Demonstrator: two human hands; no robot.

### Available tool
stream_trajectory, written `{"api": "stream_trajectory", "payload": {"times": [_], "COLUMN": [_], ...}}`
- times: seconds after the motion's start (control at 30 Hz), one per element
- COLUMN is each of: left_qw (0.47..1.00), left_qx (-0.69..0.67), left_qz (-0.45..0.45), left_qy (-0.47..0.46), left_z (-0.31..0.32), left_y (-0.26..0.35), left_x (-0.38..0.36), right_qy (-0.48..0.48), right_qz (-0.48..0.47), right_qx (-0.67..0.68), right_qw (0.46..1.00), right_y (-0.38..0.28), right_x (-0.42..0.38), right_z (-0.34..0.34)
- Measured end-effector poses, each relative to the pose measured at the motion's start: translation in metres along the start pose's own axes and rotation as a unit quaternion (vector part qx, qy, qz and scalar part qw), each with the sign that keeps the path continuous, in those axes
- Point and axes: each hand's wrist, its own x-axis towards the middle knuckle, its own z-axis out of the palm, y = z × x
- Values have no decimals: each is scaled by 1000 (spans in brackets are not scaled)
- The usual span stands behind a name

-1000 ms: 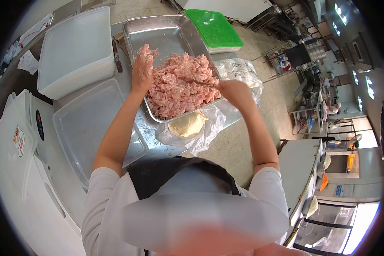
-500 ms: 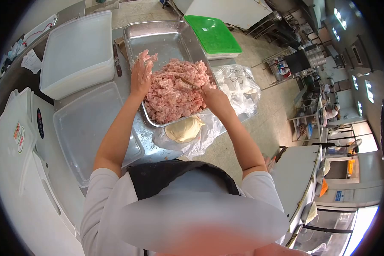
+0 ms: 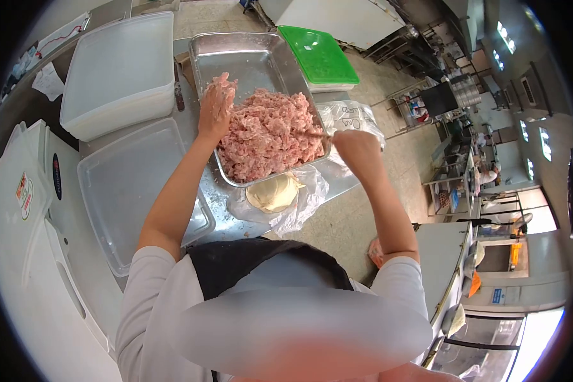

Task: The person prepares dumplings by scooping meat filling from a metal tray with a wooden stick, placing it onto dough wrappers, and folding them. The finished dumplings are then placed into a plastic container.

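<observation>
A large heap of pink ground meat (image 3: 270, 137) fills the near half of a metal tray (image 3: 235, 58). My right hand (image 3: 358, 149) grips a thin, knife-like tool (image 3: 318, 134) just past the tray's right rim. The tool's tip reaches the meat's right side; its exact kind is hard to make out. My left hand (image 3: 218, 108), smeared with bits of meat, is raised over the tray's left edge with fingers extended, beside the heap. Below the tray, a pale yellow, creamy mass (image 3: 274, 193) lies on an opened clear plastic bag (image 3: 304, 207).
Left of the tray stand a lidded plastic box (image 3: 121, 70) and a clear plastic lid (image 3: 134, 184). Between box and tray lies a knife (image 3: 179, 95). A green-lidded container (image 3: 318, 57) and a marked plastic bag (image 3: 353, 121) flank the right side. A white appliance (image 3: 19, 254) stands at far left.
My right hand has drawn the tool rightward, from over the meat to outside the tray's rim. My left hand stays beside the heap, nearly in place.
</observation>
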Motion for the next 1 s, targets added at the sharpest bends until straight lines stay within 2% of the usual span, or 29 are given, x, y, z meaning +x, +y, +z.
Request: {"api": "stream_trajectory", "payload": {"times": [0.07,0.13,0.2,0.23,0.3,0.43,0.53,0.57,0.6,0.67,0.7,0.8,0.83,0.93,1.0], "left_qw": [1000,1000,1000,1000,1000,999,998,999,999,1000,999,1000,1000,1000,996], "left_qx": [-5,-12,-11,-9,9,27,28,21,16,1,-15,-6,-5,15,50], "left_qz": [-12,-24,-7,-6,7,15,58,45,33,1,-33,-11,-9,-3,74], "left_qy": [-2,-3,9,11,-8,8,11,10,11,5,-1,2,0,11,12], "left_z": [-5,-4,-3,-4,-9,-7,-8,-9,-10,-9,-7,-6,-5,-5,-8], "left_y": [9,11,8,11,17,14,20,21,20,19,18,14,13,14,18], "left_x": [1,0,1,2,2,2,0,0,1,2,2,2,2,1,0], "right_qy": [110,161,142,143,59,55,28,-26,-25,-35,31,51,95,104,96], "right_qz": [31,-9,-26,-28,45,91,84,91,90,90,111,99,81,102,115], "right_qx": [-9,11,97,97,163,255,219,181,181,77,92,129,187,171,156], "right_qw": [993,987,985,984,984,961,972,979,979,992,989,985,974,974,976], "right_y": [-18,-39,-71,-71,-69,-60,-47,-38,-32,-22,-21,-14,-10,-9,-12], "right_x": [-2,9,23,30,45,22,7,4,3,0,0,23,29,50,66], "right_z": [-41,-33,-6,10,35,59,55,42,20,-15,-24,27,61,91,99]}}
